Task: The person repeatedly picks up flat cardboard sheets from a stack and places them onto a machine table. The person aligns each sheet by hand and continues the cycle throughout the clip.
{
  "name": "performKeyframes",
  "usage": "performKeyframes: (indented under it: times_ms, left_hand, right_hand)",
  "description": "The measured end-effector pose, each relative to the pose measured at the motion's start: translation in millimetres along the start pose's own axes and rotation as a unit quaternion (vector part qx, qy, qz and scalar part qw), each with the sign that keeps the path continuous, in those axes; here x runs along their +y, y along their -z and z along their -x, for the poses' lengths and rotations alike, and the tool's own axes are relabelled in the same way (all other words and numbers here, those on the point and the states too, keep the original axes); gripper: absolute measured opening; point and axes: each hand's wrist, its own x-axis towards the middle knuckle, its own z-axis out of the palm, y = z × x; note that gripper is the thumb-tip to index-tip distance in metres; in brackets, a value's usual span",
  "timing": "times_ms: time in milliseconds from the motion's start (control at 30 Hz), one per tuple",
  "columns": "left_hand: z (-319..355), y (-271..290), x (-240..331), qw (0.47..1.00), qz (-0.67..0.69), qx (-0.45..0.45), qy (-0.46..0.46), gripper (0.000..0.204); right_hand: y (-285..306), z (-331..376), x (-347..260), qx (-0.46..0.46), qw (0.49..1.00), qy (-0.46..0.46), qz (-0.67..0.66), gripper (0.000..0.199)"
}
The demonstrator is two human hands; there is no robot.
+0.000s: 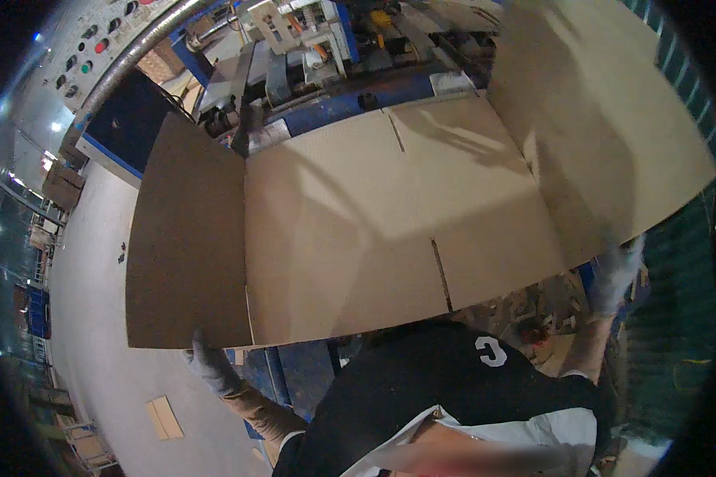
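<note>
A large brown cardboard sheet point(350, 215) spreads out in front of me, scored and slotted like an unfolded carton. Its left panel bends up in shadow, and the right panel rises toward the far right. My left hand point(213, 367), in a pale glove, grips the near edge of the left panel; the thumb lies on top and the other fingers are hidden underneath. At the near edge of the right panel is my right hand point(619, 274), also gloved and somewhat blurred, closed on the board.
Beyond the sheet stands a machine with a blue crossbar point(334, 113) and metal rails. A control panel point(95, 52) with coloured buttons is at the upper left. A flat cardboard piece point(165, 418) lies on the grey floor. Cardboard scraps point(525, 314) lie below the sheet; green mesh point(684, 318) is at right.
</note>
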Motion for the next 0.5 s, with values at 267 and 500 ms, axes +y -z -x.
performKeyframes:
  times_ms: [267, 500]
  left_hand:
    - [56, -146, -25, 0.678, -0.555, -0.397, -0.273, 0.054]
    - [50, -167, -43, 0.536, -0.624, -0.483, -0.299, 0.051]
  right_hand:
    - [-77, 70, -7, -0.402, 0.848, 0.342, 0.039, 0.029]
    - [-101, 37, 6, -0.454, 0.777, 0.431, 0.063, 0.039]
